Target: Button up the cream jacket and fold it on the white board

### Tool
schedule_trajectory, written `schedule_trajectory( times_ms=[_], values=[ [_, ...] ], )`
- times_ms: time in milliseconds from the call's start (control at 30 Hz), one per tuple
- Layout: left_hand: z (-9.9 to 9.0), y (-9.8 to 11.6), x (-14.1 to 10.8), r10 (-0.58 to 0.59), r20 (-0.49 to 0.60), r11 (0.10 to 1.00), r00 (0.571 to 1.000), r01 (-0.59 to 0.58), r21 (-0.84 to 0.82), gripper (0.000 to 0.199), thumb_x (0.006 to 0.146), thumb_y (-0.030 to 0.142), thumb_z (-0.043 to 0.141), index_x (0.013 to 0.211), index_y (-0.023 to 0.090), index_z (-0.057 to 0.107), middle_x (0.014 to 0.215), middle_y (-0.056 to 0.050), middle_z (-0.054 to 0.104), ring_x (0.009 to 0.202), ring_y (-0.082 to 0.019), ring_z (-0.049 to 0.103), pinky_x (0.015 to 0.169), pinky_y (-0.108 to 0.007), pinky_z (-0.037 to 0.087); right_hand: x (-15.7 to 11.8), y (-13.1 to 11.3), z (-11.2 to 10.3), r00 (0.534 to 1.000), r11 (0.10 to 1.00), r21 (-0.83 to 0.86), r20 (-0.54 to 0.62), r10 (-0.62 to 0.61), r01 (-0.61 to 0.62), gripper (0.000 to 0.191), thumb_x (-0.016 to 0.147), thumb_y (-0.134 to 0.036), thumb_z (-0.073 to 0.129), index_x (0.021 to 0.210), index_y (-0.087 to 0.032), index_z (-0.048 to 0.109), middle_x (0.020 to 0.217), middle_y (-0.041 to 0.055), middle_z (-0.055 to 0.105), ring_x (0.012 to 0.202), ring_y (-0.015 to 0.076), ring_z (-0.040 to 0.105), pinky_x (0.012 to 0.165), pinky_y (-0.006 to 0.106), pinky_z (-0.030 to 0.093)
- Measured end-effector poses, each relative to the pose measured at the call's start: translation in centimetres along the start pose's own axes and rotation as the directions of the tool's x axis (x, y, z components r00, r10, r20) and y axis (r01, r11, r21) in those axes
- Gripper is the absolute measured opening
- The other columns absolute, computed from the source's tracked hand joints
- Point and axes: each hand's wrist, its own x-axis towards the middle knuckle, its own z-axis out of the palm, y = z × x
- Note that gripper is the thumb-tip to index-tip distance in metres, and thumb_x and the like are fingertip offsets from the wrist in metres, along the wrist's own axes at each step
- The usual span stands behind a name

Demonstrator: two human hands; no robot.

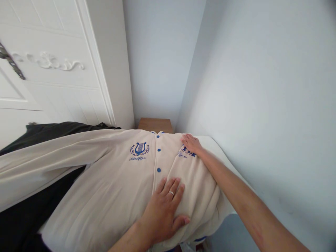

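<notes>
A cream jacket [118, 182] with blue snap buttons and blue embroidery on both sides of its chest lies spread out, front up. Its left-hand sleeve [65, 148] stretches out to the left edge of the view. My left hand [165, 208], wearing a ring, rests flat on the jacket's lower front with the fingers spread, just right of the button line. Higher up, my right hand [191, 142] lies on the jacket at the shoulder, partly covering the right-hand embroidery, its fingers stretched out. On the right side the cloth is bunched in folds, and no sleeve shows there.
Under the jacket's right side is a white surface [210, 141], close to a pale wall [262, 87]. Dark cloth [60, 131] lies beneath the left-hand sleeve. A wooden piece [155, 124] stands in the corner behind. At the left is a white cabinet [63, 94] with a dark handle [15, 66].
</notes>
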Motion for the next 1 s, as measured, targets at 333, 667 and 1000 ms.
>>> schedule_trajectory(
  times_ms=[333, 667, 1000],
  values=[
    [-0.3, 0.0, -0.2, -0.028, 0.05, 0.992, 0.998, 0.034, -0.126, 0.079, 0.096, 0.063, 0.035, 0.158, 0.017, 0.019, 0.162, -0.013, 0.017, 0.152, -0.031, 0.011, 0.124, -0.054, 0.009, 3.1, 2.2, 0.3, 0.99, 0.997, -0.02, 0.123, 0.071, -0.069, 0.06, 0.107, -0.049, 0.014, 0.16, -0.023, 0.027, 0.156, 0.0066, 0.009, 0.15, 0.0197, 0.012, 0.121, 0.051, 0.023],
    [-1.2, 0.1, -1.0, -0.129, -0.111, 0.895, 0.985, 0.068, -0.442, 0.07, 0.091, 0.066, 0.047, 0.141, 0.017, 0.049, 0.15, -0.013, 0.047, 0.144, -0.028, 0.035, 0.124, -0.046, 0.014, 2.6, 1.7, -0.2, 0.998, 0.998, -0.028, 0.043, 0.055, -0.054, 0.057, 0.103, -0.041, 0.026, 0.15, -0.014, 0.043, 0.151, 0.011, 0.025, 0.147, 0.0233, 0.021, 0.12, 0.058, 0.019],
    [-2.5, -1.7, -1.8, -0.629, -0.096, 0.098, 0.772, -0.044, -0.994, 0.05, 0.09, 0.058, 0.052, 0.091, 0.013, 0.075, 0.091, -0.011, 0.073, 0.088, -0.023, 0.065, 0.084, -0.035, 0.05, 0.3, -9.8, -2.2, 0.957, 0.964, 0.081, -0.168, -0.238, 0.254, 0.058, 0.101, -0.042, 0.034, 0.148, -0.009, 0.045, 0.145, 0.0114, 0.036, 0.137, 0.0173, 0.039, 0.122, 0.033, 0.033]
  ],
)
